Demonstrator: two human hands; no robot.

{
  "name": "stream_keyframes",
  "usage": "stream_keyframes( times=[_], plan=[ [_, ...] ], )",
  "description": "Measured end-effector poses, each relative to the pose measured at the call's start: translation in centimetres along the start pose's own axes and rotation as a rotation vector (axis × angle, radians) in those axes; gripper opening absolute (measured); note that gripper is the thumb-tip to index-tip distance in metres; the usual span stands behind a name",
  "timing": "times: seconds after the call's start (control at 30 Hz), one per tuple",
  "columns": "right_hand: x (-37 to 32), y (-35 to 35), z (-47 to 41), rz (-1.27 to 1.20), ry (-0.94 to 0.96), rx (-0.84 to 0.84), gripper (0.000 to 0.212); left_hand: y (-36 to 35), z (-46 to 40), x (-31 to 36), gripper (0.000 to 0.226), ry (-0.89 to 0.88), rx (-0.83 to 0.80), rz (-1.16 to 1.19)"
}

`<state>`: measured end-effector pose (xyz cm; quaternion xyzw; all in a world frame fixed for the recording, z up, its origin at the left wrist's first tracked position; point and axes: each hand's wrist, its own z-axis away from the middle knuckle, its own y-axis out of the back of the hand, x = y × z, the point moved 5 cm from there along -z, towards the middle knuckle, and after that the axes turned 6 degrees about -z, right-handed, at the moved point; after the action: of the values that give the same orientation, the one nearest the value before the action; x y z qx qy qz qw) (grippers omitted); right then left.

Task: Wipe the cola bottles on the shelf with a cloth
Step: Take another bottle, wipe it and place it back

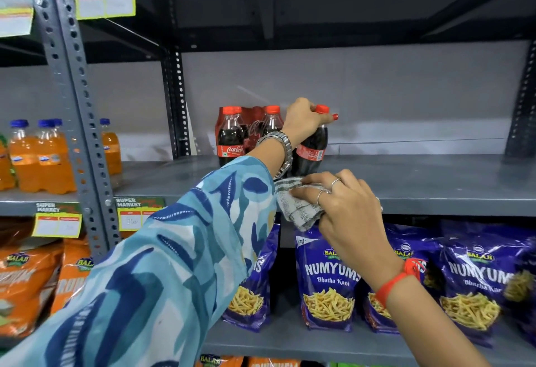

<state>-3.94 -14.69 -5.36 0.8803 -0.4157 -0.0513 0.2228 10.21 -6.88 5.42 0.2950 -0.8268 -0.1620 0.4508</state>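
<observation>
Red-capped cola bottles (311, 146), four visible; two hands (303, 121), one cloth (298, 204).

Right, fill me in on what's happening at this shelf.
A person is cleaning cola bottles. The left hand grips the neck of a loose cola bottle standing on the grey shelf, beside a shrink-wrapped pack of cola bottles. The right hand holds a checked cloth at the shelf edge, just below the bottle's base.
</observation>
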Motion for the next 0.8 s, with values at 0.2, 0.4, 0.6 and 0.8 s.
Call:
stream_keyframes(
  times=[0.2,0.4,0.6,0.8],
  plan=[
    [2.4,1.8,0.3,0.0,-0.222,0.196,0.057,1.0,1.0,0.3,0.044,-0.06,-0.013,-0.042],
    [3.4,2.1,-0.4,0.015,-0.273,0.274,0.071,3.1,2.0,-0.3,0.042,-0.114,0.067,-0.069],
    [2.6,2.0,-0.5,-0.016,-0.199,0.266,0.074,4.9,4.3,-1.1,0.042,-0.072,0.08,0.09],
    [0.5,0.9,-1.0,0.039,-0.087,0.169,0.06,7.0,6.2,-1.4,0.032,0.053,0.01,0.159]
  ],
)
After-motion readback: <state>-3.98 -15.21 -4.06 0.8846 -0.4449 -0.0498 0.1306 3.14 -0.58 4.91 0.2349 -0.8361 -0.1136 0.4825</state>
